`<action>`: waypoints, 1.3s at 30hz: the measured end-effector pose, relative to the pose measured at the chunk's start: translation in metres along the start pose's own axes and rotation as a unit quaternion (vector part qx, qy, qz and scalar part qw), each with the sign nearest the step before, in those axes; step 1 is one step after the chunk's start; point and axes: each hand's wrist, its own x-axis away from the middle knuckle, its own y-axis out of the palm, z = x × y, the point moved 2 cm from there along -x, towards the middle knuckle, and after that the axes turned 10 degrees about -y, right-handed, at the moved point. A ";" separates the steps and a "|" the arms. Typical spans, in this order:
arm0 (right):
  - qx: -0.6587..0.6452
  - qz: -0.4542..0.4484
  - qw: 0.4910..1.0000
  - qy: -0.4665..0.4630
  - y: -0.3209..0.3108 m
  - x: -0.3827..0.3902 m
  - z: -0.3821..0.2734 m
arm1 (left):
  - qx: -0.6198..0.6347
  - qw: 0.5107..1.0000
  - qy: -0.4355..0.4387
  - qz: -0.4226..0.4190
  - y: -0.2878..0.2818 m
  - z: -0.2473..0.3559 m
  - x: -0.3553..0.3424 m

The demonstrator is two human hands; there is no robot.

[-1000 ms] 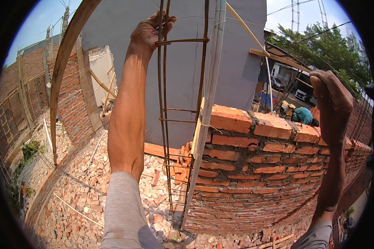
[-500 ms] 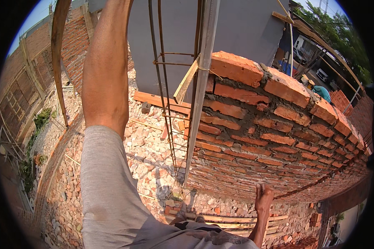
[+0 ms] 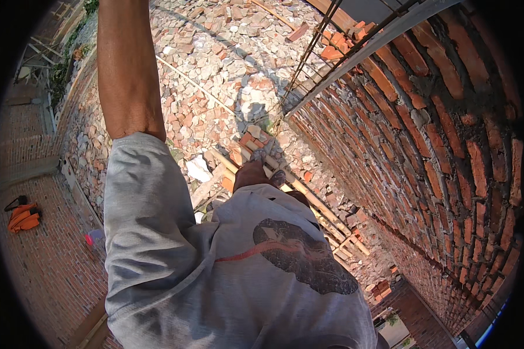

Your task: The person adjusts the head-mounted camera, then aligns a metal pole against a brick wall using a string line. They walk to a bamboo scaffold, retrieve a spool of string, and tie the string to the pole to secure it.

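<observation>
I am looking steeply down my own body. My left forearm [image 3: 128,70] reaches straight up and leaves the picture at the top edge, so my left hand is hidden. My right hand [image 3: 255,173] hangs low in front of my grey shirt [image 3: 204,279]. Its dusty fingers point down toward the rubble and nothing shows in them. Thin rusty rebar rods [image 3: 308,64] and a grey metal strip [image 3: 361,52] rise beside the red brick wall [image 3: 448,151] on my right.
Broken brick rubble [image 3: 227,70] covers the ground below. Wooden planks [image 3: 314,206] lie along the foot of the wall. An orange bag [image 3: 23,216] and a small pink object [image 3: 90,237] sit on the brick paving at left. A low brick wall [image 3: 78,116] borders the rubble.
My view has swung from level to steeply downward. My left hand, gripping the rebar a second ago, has gone out of view above. My right hand has dropped from the wall top to waist height.
</observation>
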 end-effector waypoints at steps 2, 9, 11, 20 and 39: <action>-0.037 -0.026 0.998 0.036 -0.006 0.012 0.011 | 0.002 0.990 -0.121 0.078 -0.040 -0.080 0.071; -0.256 0.064 0.949 0.170 -0.091 -0.003 -0.007 | -0.169 0.649 -0.723 0.167 -0.054 -0.312 0.530; -0.293 0.085 0.952 -0.030 -0.113 -0.023 -0.030 | -0.401 0.542 -0.724 -0.147 -0.024 -0.302 0.649; -0.212 0.019 0.977 -0.001 -0.096 -0.105 -0.093 | -0.075 0.567 -0.810 0.127 0.050 -0.230 0.784; -0.048 0.304 0.944 -0.116 0.001 -0.218 -0.226 | 0.013 0.623 -0.745 0.239 -0.213 -0.316 0.819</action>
